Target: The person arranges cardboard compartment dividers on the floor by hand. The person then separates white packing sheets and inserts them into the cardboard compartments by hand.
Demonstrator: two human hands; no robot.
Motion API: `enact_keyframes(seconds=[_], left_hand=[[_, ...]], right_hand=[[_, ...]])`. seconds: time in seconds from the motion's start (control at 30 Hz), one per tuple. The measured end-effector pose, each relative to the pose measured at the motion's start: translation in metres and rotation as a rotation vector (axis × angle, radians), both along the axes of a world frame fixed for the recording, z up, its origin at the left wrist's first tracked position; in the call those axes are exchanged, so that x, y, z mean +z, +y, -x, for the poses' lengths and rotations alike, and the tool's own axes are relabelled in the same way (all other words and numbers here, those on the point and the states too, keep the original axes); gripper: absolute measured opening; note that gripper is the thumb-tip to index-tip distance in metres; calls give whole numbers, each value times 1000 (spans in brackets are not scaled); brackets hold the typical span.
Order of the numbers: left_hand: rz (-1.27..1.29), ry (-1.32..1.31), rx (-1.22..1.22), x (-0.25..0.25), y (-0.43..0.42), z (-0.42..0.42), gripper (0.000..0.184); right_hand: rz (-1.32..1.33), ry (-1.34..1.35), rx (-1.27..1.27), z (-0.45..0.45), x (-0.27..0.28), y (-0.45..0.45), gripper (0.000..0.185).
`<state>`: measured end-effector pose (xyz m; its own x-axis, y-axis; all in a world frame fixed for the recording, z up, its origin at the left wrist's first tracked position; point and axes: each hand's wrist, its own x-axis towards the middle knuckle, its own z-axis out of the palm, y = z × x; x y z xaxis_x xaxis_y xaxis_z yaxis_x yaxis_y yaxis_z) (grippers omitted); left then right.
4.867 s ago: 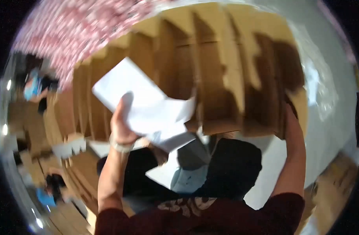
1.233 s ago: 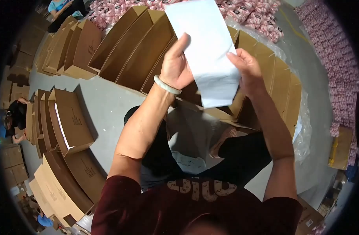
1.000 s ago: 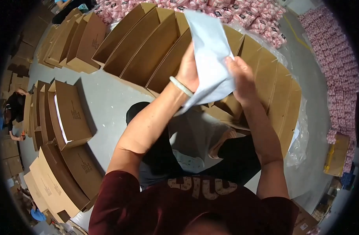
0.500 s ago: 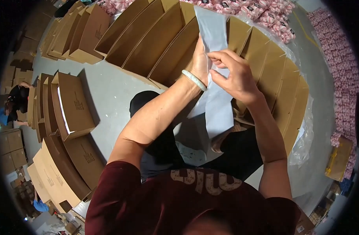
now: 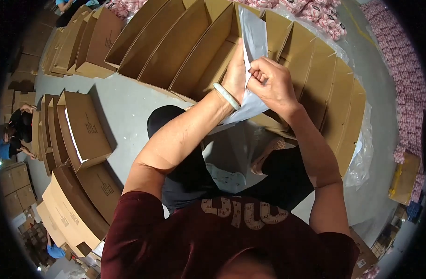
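A thin whitish sheet [image 5: 255,35], paper or film I cannot tell, stands lengthwise in front of me above an open brown carton. Along its left side, my left hand [image 5: 234,76] holds it from the palm side, with most fingers hidden behind it. A pale bangle [image 5: 227,96] circles that wrist. My right hand [image 5: 274,83] is closed in a pinch at the sheet's near-middle edge, close to the left palm. The sheet's lower part is folded up and spreads out below both hands.
Open brown cartons [image 5: 175,58] stand in a row ahead, with clear plastic [image 5: 362,160] at the right end. More cartons [image 5: 89,128] sit on the left. Pink-and-white packets [image 5: 310,16] are piled at the back and along the right [image 5: 399,69]. Other people [image 5: 20,125] work far left.
The sheet's lower end, which hung down toward my legs, is now gathered up near my hands. My right hand has closed from loosely spread fingers into a tighter pinch.
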<state>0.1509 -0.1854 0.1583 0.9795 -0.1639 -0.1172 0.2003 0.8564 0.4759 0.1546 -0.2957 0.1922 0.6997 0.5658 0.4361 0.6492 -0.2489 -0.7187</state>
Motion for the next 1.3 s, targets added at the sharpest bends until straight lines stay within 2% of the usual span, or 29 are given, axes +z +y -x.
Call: enact_keyframes(seconds=[0.13, 0.17, 0.23, 0.47, 0.57, 0.63, 0.67, 0.73, 0.77, 0.83, 0.93, 1.0, 1.07, 1.1, 1.17, 1.2, 1.27, 1.3], left_hand=[[221, -38, -84, 2, 4, -2, 53], [220, -34, -83, 5, 2, -2, 53], [113, 56, -19, 14, -2, -1, 70], [126, 67, -24, 21, 0, 3, 74], [75, 78, 27, 20, 1, 3, 70], [186, 68, -41, 20, 4, 4, 56], [183, 69, -43, 16, 4, 3, 56], [58, 83, 67, 7, 3, 0, 37], [52, 80, 64, 4, 4, 1, 37], [-105, 70, 220, 1, 4, 4, 27], [-241, 60, 313, 1, 7, 4, 24], [-280, 72, 291, -1, 11, 2, 29], [-32, 128, 292, 4, 13, 1, 37], [-44, 55, 324, 6, 12, 4, 46], [-73, 21, 327, 24, 13, 14, 50], [-60, 44, 227, 26, 17, 15, 42], [-230, 28, 194, 18, 21, 14, 33], [-186, 30, 176, 15, 22, 14, 25]], right_hand=[[-60, 45, 26, -3, 3, 0, 13], [-61, 49, 26, -3, 4, 0, 13], [-34, -10, 10, -4, 7, 1, 12], [-75, 43, 26, -4, 6, 1, 10], [-88, 53, 13, -5, 0, 2, 10], [-85, 83, -4, -5, -3, 2, 10], [-88, 83, -7, -6, -5, 3, 10], [-104, 148, -20, -7, -10, 4, 9], [-111, 145, -23, -7, -11, 5, 9], [-164, 227, -9, -6, -15, 7, 8], [-206, 300, -5, -7, -25, 12, 9], [-217, 277, -19, -8, -29, 15, 9], [-227, 252, -34, -11, -32, 17, 9], [-196, 190, -70, -13, -33, 18, 9], [-166, 123, -113, -16, -33, 18, 9], [-146, 94, -131, -17, -32, 18, 9], [-126, 61, -152, -19, -32, 19, 10], [-132, 46, -157, -20, -32, 19, 10]])
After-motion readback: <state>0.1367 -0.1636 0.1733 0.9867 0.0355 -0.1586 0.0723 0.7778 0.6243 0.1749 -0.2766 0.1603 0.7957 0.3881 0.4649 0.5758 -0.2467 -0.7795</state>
